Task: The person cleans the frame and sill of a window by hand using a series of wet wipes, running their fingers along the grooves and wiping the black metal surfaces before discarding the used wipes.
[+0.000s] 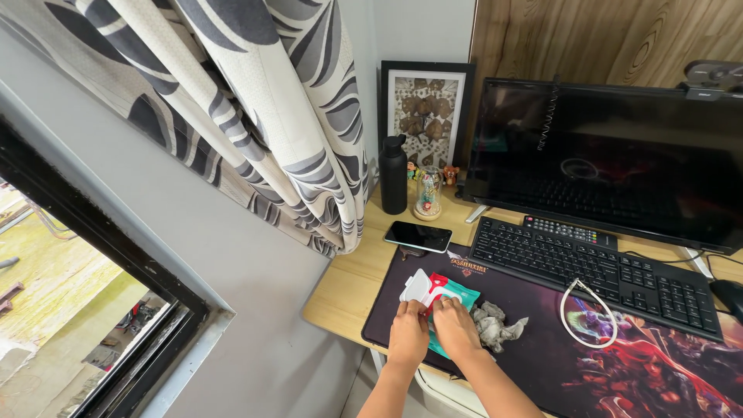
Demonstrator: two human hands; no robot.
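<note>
Pinching a teal packet (453,298) together, left hand (408,334) and right hand (455,329) have fingers closed on it — crumpled grey cloth (495,323) at three o'clock, phone (418,235) at twelve.

Teal, white and red packet (437,292); grey-and-white leaf-patterned curtain (294,116); black keyboard (596,271).

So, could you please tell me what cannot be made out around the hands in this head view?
- Teal packet: lower part hidden under left hand and right hand.
- Grey crumpled wad: too small to identify.
- Mouse: cut off by the right edge.
</note>
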